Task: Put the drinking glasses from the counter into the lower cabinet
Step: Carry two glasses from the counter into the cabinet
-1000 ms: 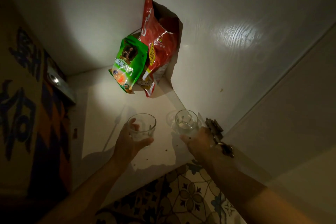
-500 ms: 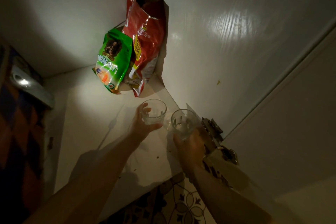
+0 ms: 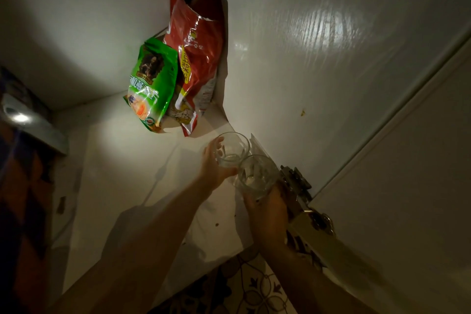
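Note:
I am reaching into the white lower cabinet point(image 3: 122, 176) with a clear drinking glass in each hand. My left hand point(image 3: 212, 164) grips one glass point(image 3: 233, 149) by its side, deep in the cabinet near the right wall. My right hand point(image 3: 267, 209) holds the second glass point(image 3: 256, 173) from below, just in front of the first. The two glasses overlap in view and seem to touch. I cannot tell whether either glass rests on the cabinet floor.
A green snack bag point(image 3: 150, 86) and a red bag point(image 3: 197, 53) lean in the back right corner. A metal door hinge point(image 3: 297, 183) sits on the right wall by my right hand. Patterned floor tiles point(image 3: 244, 290) lie below the cabinet edge.
Both hands have carried their glasses deeper and to the right, toward the bags and the right wall. The glasses, apart a second ago, now sit close together.

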